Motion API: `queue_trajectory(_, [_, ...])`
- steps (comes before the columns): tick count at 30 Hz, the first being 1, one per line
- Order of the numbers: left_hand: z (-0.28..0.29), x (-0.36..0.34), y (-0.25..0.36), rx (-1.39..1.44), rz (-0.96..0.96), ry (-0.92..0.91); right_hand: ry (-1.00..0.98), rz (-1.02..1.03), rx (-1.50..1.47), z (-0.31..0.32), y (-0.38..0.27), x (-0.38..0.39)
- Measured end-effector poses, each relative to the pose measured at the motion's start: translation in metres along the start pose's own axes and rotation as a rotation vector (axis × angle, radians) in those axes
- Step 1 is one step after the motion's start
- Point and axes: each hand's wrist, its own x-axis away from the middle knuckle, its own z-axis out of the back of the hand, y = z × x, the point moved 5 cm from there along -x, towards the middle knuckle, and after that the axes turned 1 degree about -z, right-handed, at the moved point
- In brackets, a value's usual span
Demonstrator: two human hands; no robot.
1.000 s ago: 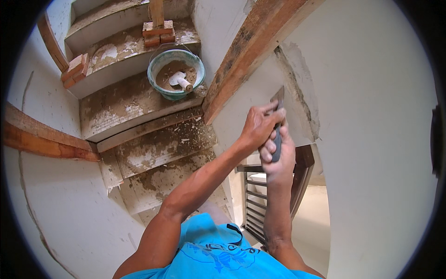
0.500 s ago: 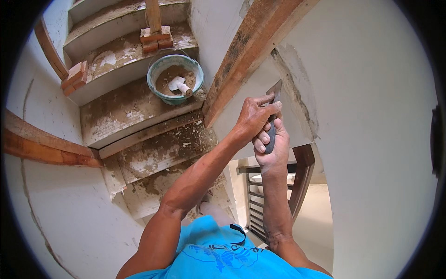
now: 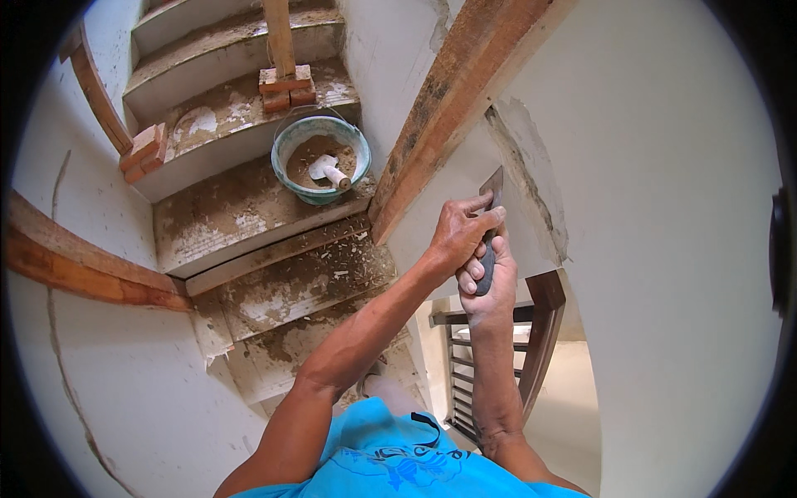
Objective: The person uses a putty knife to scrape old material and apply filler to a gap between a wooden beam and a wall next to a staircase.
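My right hand (image 3: 498,292) is wrapped around the dark handle of a putty knife (image 3: 486,270). Its metal blade points up and away from me, towards the wall. With the fingers of my left hand (image 3: 455,234) I pinch the tool near the base of the blade, so both hands are on it. Just beyond the blade, a long rough crack (image 3: 525,170) with grey patching around it runs down the pale wall (image 3: 656,207). The blade tip is close to this crack; whether it touches the wall, I cannot tell.
A green bucket (image 3: 284,176) of brown mix, with a trowel (image 3: 330,172) in it, stands on a dirty stair (image 3: 207,220). A wooden beam (image 3: 444,108) slants beside the wall. Bricks (image 3: 286,85) support a post. Below right is a dark railing (image 3: 544,311).
The view has shifted slightly, so the stairs and bucket sit lower in it. Both hands keep the same hold on the putty knife.
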Motion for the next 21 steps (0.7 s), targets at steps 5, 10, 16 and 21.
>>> queue_trajectory(5, [0.005,-0.002,0.030,0.001,0.093,-0.031,-0.033,-0.050,0.018,0.000,-0.002,-0.031])
queue_trajectory(10, [-0.006,-0.001,0.003,0.020,-0.012,-0.031,-0.047,-0.029,0.049,-0.004,-0.003,-0.010])
queue_trajectory(16, [0.006,-0.009,0.023,-0.026,0.051,-0.007,-0.166,-0.104,-0.015,-0.012,-0.001,-0.033])
queue_trajectory(21, [-0.007,0.007,0.002,-0.029,0.024,0.005,-0.103,-0.033,0.078,0.009,-0.003,-0.006])
